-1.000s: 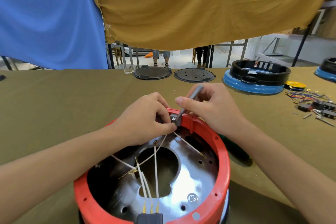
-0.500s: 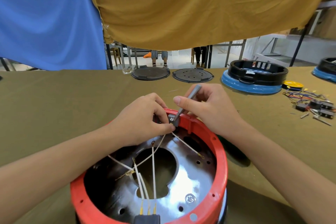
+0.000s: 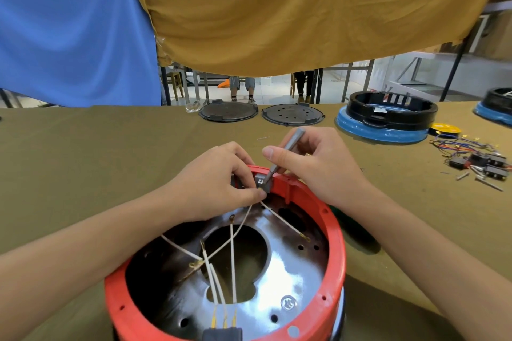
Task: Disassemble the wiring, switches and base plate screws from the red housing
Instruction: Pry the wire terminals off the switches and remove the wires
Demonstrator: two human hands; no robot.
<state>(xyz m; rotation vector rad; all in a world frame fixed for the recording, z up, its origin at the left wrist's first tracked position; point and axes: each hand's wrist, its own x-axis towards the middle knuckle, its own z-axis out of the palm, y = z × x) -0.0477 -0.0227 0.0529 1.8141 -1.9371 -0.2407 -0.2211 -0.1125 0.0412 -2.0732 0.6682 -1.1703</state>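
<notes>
Item: round red plastic housing (image 3: 336, 232), open side up, on the olive-cloth tabletop (image 3: 83, 160) directly before the person. Inside it: a shiny metal base plate (image 3: 291, 271) with a large central cut-out, one cross-head screw (image 3: 288, 302) near the front rim, and thin white wires (image 3: 232, 255) running from a dark connector block (image 3: 221, 333) at the near edge up toward the far rim.

Work point: a small grey switch block (image 3: 263, 183) seated at the far rim of the housing.

Left hand (image 3: 219, 188): grip closed, fingers and thumb pinching the switch block and the wire ends just under it.

Right hand (image 3: 313, 169): grip closed round a slim grey metal tool (image 3: 284, 155), held like a pen, tip down on the switch block.

Step in hand, by judgement: freeing the switch from the rim. To do it well, keep the tool tip seated squarely, lever gently against the plastic, and let the left hand steady the block and draw it inward rather than tugging on the wires.

Elsewhere on the tabletop: two dark round lids (image 3: 228, 111), a black ring on a blue base (image 3: 388, 119), and a pile of removed wires and switches (image 3: 476, 160) well apart to the right.
</notes>
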